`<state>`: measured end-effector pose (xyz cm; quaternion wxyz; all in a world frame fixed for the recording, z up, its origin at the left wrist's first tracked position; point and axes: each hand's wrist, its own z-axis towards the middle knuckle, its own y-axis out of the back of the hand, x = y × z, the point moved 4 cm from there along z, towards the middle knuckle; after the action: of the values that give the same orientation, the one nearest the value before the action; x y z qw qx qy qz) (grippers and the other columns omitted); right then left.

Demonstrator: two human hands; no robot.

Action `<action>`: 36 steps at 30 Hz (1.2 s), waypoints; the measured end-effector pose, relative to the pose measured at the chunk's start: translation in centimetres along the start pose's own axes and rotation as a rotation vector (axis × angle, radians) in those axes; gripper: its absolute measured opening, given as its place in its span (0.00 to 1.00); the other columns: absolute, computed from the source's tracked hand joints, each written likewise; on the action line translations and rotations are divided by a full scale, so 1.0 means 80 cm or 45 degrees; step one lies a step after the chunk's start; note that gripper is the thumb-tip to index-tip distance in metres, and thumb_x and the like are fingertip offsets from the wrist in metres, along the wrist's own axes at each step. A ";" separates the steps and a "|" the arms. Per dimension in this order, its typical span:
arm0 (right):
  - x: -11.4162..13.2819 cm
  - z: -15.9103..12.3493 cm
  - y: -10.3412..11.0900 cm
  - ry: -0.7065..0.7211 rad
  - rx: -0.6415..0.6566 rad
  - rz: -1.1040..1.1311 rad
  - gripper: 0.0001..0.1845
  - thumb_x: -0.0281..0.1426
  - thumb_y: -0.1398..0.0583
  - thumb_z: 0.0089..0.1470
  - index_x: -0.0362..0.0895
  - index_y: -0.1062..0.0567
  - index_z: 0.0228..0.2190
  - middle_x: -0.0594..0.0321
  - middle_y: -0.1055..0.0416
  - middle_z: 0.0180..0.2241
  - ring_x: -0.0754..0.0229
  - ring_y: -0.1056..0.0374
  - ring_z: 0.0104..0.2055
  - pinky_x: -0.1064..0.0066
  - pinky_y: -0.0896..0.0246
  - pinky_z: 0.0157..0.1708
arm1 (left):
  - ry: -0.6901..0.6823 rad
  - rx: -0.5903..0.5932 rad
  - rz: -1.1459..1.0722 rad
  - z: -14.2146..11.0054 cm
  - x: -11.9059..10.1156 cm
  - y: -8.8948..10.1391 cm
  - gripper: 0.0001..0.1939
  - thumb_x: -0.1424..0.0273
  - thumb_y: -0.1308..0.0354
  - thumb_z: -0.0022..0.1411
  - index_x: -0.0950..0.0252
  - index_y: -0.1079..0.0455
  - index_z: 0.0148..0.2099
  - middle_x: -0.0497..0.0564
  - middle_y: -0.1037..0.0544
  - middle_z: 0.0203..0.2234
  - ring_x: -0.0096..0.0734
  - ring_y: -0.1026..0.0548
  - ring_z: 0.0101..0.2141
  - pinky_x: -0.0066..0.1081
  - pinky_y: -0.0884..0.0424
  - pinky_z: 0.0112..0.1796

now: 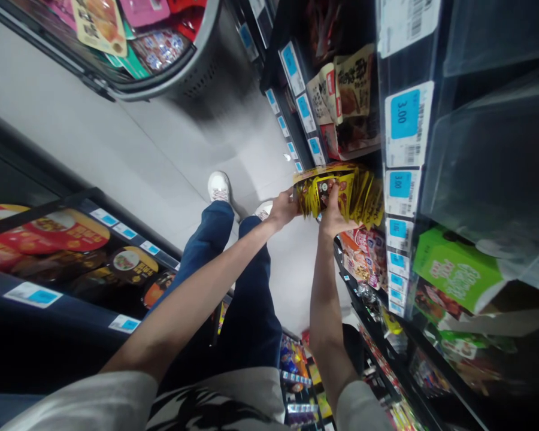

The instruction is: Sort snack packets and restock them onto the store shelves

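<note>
Both my hands grip a stack of yellow snack packets [341, 193] at the edge of a low shelf on the right. My left hand [284, 208] holds the stack's near end, fingers curled round it. My right hand [333, 216] clasps the packets from below, thumb pressed on a front packet with a brown picture. The stack fans out toward the shelf, its far end hidden behind blue price tags [400, 185].
Shelves on the right hold a green box [456, 272], clear plastic bins [494, 155] and other snack bags [348, 90]. On the left stands a display of red and dark bowls [63, 239]. A round freezer [161, 54] lies ahead. Pale floor runs between; my legs and white shoes [218, 187] stand there.
</note>
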<state>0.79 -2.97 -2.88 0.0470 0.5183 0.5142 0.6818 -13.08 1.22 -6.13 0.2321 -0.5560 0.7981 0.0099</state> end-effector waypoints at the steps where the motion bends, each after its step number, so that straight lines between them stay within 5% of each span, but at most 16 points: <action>1: -0.001 0.003 0.001 -0.040 -0.033 -0.070 0.31 0.38 0.52 0.70 0.30 0.33 0.64 0.41 0.28 0.52 0.40 0.28 0.62 0.35 0.32 0.59 | 0.006 -0.003 -0.018 -0.002 -0.002 -0.001 0.25 0.82 0.47 0.63 0.64 0.26 0.60 0.49 0.16 0.34 0.30 0.16 0.34 0.31 0.17 0.43; 5: 0.007 0.003 0.018 -0.181 -0.148 -0.361 0.26 0.37 0.46 0.70 0.31 0.29 0.60 0.42 0.25 0.50 0.43 0.26 0.60 0.44 0.30 0.61 | 0.018 -0.026 0.018 -0.004 -0.004 -0.004 0.22 0.81 0.44 0.63 0.65 0.25 0.58 0.50 0.16 0.35 0.31 0.16 0.34 0.33 0.17 0.43; 9: 0.024 -0.014 0.044 -0.149 -0.426 -0.365 0.34 0.47 0.38 0.64 0.31 0.29 0.57 0.38 0.26 0.51 0.39 0.25 0.58 0.41 0.31 0.62 | -0.003 -0.063 0.096 -0.002 0.000 -0.001 0.22 0.79 0.41 0.61 0.64 0.24 0.57 0.52 0.16 0.35 0.34 0.15 0.34 0.34 0.17 0.41; 13: 0.036 -0.033 0.061 -0.117 -0.692 -0.328 0.43 0.58 0.47 0.67 0.31 0.34 0.61 0.35 0.28 0.54 0.38 0.26 0.59 0.40 0.29 0.59 | -0.010 -0.053 0.110 -0.002 -0.002 0.000 0.23 0.79 0.41 0.60 0.63 0.24 0.57 0.51 0.16 0.36 0.35 0.15 0.36 0.33 0.17 0.41; 16: 0.040 -0.034 0.060 -0.107 -0.602 -0.331 0.42 0.56 0.55 0.71 0.33 0.34 0.63 0.37 0.28 0.53 0.39 0.26 0.59 0.42 0.29 0.59 | -0.014 -0.050 0.112 -0.005 -0.008 0.000 0.24 0.81 0.43 0.61 0.64 0.25 0.59 0.52 0.17 0.36 0.34 0.16 0.35 0.33 0.16 0.40; 21: 0.029 -0.022 0.045 -0.249 -0.302 -0.308 0.34 0.50 0.50 0.72 0.37 0.33 0.64 0.35 0.30 0.57 0.37 0.31 0.63 0.40 0.29 0.58 | -0.013 -0.063 0.134 -0.013 -0.016 -0.002 0.26 0.82 0.43 0.61 0.65 0.26 0.61 0.51 0.18 0.34 0.34 0.16 0.35 0.33 0.16 0.40; 26: 0.010 -0.017 0.051 -0.162 -0.420 -0.530 0.46 0.57 0.43 0.65 0.33 0.41 0.67 0.31 0.42 0.65 0.36 0.47 0.74 0.36 0.46 0.69 | -0.020 -0.042 0.161 -0.019 -0.024 -0.004 0.25 0.82 0.43 0.61 0.65 0.26 0.60 0.52 0.16 0.37 0.35 0.16 0.36 0.33 0.16 0.40; 31: 0.000 -0.033 0.079 -0.057 -0.372 -0.552 0.57 0.62 0.38 0.57 0.29 0.45 0.66 0.28 0.43 0.64 0.35 0.48 0.73 0.36 0.47 0.69 | -0.014 -0.053 0.196 -0.021 -0.028 -0.006 0.23 0.81 0.44 0.63 0.67 0.26 0.60 0.56 0.17 0.39 0.36 0.16 0.33 0.34 0.16 0.38; 34: 0.016 -0.045 0.097 0.141 -0.425 -0.559 0.54 0.62 0.43 0.60 0.30 0.43 0.67 0.29 0.40 0.64 0.34 0.45 0.72 0.36 0.45 0.68 | -0.020 -0.059 0.201 -0.018 -0.024 -0.008 0.23 0.80 0.44 0.63 0.67 0.27 0.60 0.56 0.16 0.40 0.37 0.15 0.33 0.33 0.16 0.37; 36: 0.031 -0.046 0.097 0.272 -0.354 -0.596 0.43 0.55 0.46 0.66 0.34 0.37 0.67 0.34 0.38 0.64 0.36 0.42 0.70 0.37 0.44 0.67 | -0.021 -0.058 0.223 -0.016 -0.021 -0.008 0.23 0.79 0.44 0.64 0.66 0.28 0.60 0.56 0.16 0.39 0.37 0.14 0.34 0.34 0.16 0.38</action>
<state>0.52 -7.51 4.82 0.2193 0.2994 0.5235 0.7669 -12.48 2.09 -4.19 0.2243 -0.4891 0.8412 0.0528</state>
